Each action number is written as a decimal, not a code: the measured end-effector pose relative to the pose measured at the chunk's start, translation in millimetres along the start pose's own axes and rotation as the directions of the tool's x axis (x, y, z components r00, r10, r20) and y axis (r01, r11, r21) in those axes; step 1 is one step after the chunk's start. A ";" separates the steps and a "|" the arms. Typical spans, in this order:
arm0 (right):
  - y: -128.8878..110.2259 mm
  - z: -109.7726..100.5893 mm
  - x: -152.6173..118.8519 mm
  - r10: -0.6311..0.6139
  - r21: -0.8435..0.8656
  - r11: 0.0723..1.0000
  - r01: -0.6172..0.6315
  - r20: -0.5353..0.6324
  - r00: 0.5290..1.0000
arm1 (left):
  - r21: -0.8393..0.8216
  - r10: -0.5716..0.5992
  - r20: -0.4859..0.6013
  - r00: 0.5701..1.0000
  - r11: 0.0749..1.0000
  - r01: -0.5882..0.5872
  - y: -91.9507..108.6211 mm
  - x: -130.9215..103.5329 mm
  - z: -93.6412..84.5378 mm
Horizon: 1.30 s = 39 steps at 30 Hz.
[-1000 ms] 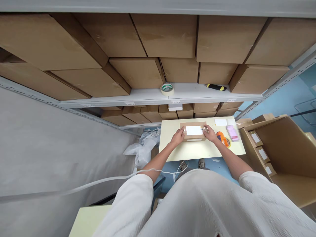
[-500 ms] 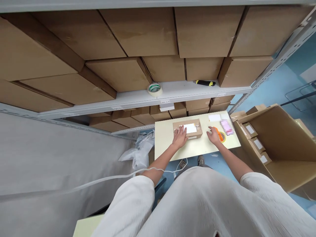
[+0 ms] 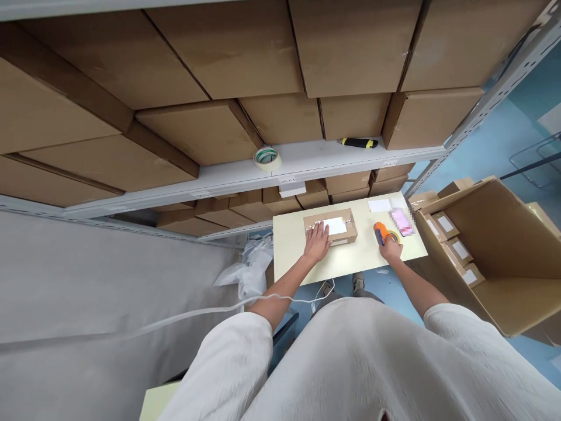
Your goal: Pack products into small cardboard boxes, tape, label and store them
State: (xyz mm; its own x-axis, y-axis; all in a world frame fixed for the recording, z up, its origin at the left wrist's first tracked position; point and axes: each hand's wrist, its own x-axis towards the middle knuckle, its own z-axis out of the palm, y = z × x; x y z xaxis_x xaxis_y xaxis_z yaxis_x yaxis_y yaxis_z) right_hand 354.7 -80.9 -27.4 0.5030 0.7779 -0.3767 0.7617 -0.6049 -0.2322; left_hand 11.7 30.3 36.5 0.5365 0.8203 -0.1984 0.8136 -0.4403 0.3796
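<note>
On the pale yellow table [image 3: 346,264] lies a brown cardboard box [image 3: 350,231] with a white label [image 3: 336,225] and clear tape on it. My left hand [image 3: 317,242] rests flat on the left part of the box's top, fingers spread. To the right, my right hand [image 3: 391,248] is wrapped round the near end of an orange tape dispenser [image 3: 381,231], whose yellow tape roll shows beside it. A pink, blurred item [image 3: 402,222] and a white paper [image 3: 379,206] lie beyond the dispenser.
Ahead stands a metal shelf [image 3: 307,155] of cartons, with a tape roll [image 3: 267,158] and a yellow-black cutter [image 3: 359,142]. A large open carton [image 3: 517,234] at the right holds several small labelled boxes. A white cable [image 3: 197,314] crosses above my left forearm.
My right hand has closed on the orange dispenser, which has turned and shifted slightly. My left hand stays on the box. The whole view has moved a little.
</note>
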 end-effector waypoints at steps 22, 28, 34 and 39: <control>-101.4 -135.4 23.8 -0.365 0.581 0.737 0.345 -0.087 0.927 | -0.008 0.035 -0.007 0.999 0.999 -0.035 -6.9 6.4 -5.2; -124.8 -144.5 30.3 -0.524 0.761 0.571 0.308 0.049 0.851 | -0.056 0.082 -0.001 0.997 0.995 -0.082 -15.7 4.4 -13.2; -171.2 -140.5 33.9 -0.646 0.802 0.536 0.264 0.189 0.739 | -0.016 0.084 -0.048 0.995 0.996 -0.085 -31.2 -11.8 -20.4; -191.6 -130.0 39.7 -0.678 0.765 0.591 0.256 0.299 0.672 | -0.018 0.035 -0.055 0.998 0.999 -0.036 -38.5 -23.6 -20.9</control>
State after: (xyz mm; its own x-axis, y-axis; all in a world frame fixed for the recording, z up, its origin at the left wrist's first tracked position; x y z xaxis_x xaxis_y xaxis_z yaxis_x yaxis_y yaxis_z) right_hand 281.8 88.0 118.7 -0.3002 0.8818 -0.3637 0.2659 -0.2888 -0.9197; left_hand -36.9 35.5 45.4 0.5513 0.8233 -0.1349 0.7898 -0.4630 0.4024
